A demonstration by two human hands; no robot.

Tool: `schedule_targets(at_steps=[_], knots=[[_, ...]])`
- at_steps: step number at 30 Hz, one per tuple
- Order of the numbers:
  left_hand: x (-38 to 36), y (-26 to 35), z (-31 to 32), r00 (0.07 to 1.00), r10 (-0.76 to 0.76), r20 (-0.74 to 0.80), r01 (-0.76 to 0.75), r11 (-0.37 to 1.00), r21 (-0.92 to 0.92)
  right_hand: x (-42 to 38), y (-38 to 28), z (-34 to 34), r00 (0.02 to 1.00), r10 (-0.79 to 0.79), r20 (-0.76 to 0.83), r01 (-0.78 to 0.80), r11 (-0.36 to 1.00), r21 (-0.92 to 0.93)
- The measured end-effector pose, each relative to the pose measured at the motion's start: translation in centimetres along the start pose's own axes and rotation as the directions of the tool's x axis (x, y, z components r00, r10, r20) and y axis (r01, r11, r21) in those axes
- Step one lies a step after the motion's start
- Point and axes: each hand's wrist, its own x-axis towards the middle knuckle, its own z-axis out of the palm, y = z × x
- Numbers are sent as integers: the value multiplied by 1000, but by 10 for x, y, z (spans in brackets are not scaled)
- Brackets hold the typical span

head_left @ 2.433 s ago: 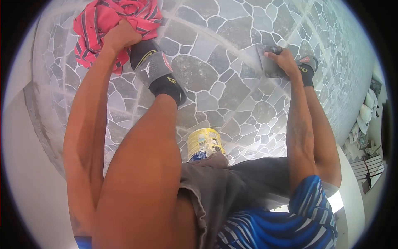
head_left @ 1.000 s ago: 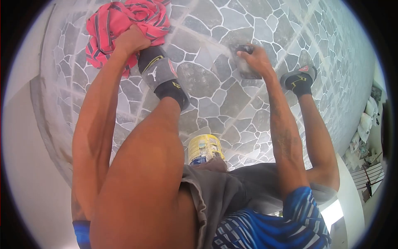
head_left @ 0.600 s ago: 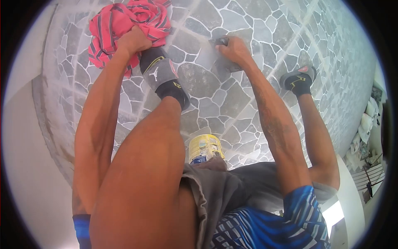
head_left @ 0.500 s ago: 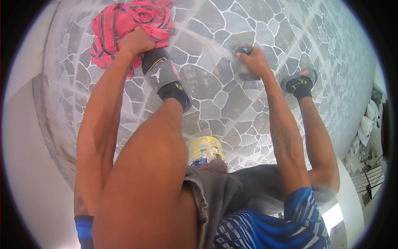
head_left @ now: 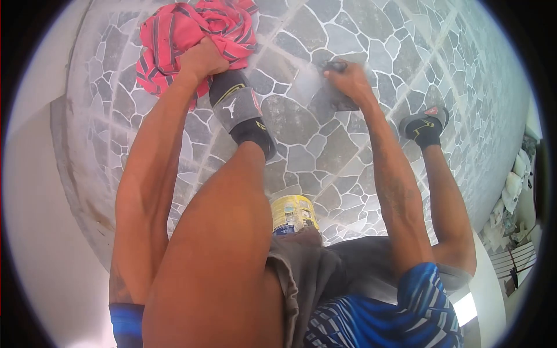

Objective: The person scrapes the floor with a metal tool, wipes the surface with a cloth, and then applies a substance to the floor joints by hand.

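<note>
My left hand (head_left: 203,59) is closed on a bunched pink cloth (head_left: 168,35) with dark stripes, at the upper left beside my left foot. My fingertips there are hidden. My right hand (head_left: 351,81) grips a dark flat tool (head_left: 345,103) with a black rounded end at the top. The tool lies against the stone-patterned floor (head_left: 339,148), and its exact kind is blurred. Pale dust smears surround it. White joints separate the irregular grey stones.
A yellow and white bucket (head_left: 294,211) stands under me, between my legs. My feet in grey slides (head_left: 238,109) are planted wide apart. A pale wall (head_left: 35,191) curves along the left. Rubble and white bags (head_left: 512,191) lie at the far right.
The whole view has shifted slightly, so most things sit a little lower and to the right. My right hand and the dark tool have moved a little left over the floor. My left hand stays on the cloth.
</note>
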Motion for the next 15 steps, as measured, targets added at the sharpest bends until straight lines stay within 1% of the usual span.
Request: schedule_targets(at_steps=[1, 2, 4, 6, 8, 10, 13, 15], knots=[[-2, -5, 6, 1000, -3, 1, 3, 1000, 6, -10, 17, -14, 999, 36, 5, -36, 998, 46], [-6, -6, 8, 1000, -10, 12, 10, 1000, -1, -23, 21, -30, 979, 152, 133, -181, 953, 245], [-9, 0, -1, 1000, -9, 18, 10, 1000, -23, -21, 28, -28, 990, 127, 58, -136, 971, 196], [-8, 2, -2, 1000, -22, 17, 22, 1000, 6, -6, 13, 3, 992, -47, -118, 45, 999, -13], [-5, 1, 1, 999, -28, 18, 28, 1000, 12, 19, -19, 41, 971, -181, -158, 149, 970, -192], [-3, -3, 9, 1000, -9, 11, 9, 1000, 0, 43, -46, 62, 973, -183, -144, 154, 970, -189], [-8, -3, -1, 1000, -8, 8, 8, 1000, -12, 29, -58, 41, 996, -88, 17, 89, 994, -62], [-10, 3, -6, 1000, -3, 14, 3, 1000, -16, 7, -37, 11, 999, -26, -20, 27, 999, 19]])
